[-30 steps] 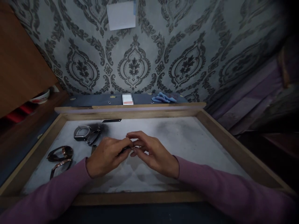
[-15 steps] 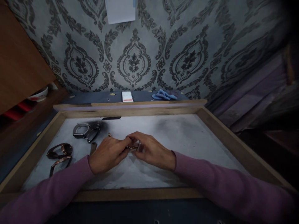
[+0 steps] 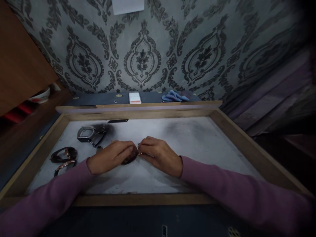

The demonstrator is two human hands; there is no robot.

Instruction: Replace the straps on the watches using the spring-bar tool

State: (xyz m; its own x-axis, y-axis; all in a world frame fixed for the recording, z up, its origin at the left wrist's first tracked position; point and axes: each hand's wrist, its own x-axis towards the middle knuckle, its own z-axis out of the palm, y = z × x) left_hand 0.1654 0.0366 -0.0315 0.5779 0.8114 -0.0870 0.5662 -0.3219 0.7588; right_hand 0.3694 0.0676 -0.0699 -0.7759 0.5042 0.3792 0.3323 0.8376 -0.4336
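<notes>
My left hand (image 3: pixel 114 156) is closed around a wristwatch (image 3: pixel 130 160) with a dark band, mostly hidden beneath the fingers. Close against it, my right hand (image 3: pixel 161 154) pinches the watch's end, where a small rose-gold glint shows. Both hands are just above the white floor of a shallow wooden tray (image 3: pixel 172 199). To their left lie a dark-strapped watch (image 3: pixel 71 152) and a rose-gold watch (image 3: pixel 64 165). Farther back are a grey-banded watch (image 3: pixel 85 133) and a black-strapped watch (image 3: pixel 99 138).
A flat black strip (image 3: pixel 118 121) lies near the tray's back wall. Behind the tray are a small white box (image 3: pixel 135 97) and a blue cloth (image 3: pixel 174 96). A wooden cabinet (image 3: pixel 22 56) stands at left, with a bowl (image 3: pixel 40 96) on its shelf.
Both hands have changed their grip on the watch; its dark band now shows under my left hand. My left hand has turned flatter and shifted slightly left. The view has tilted down slightly.
</notes>
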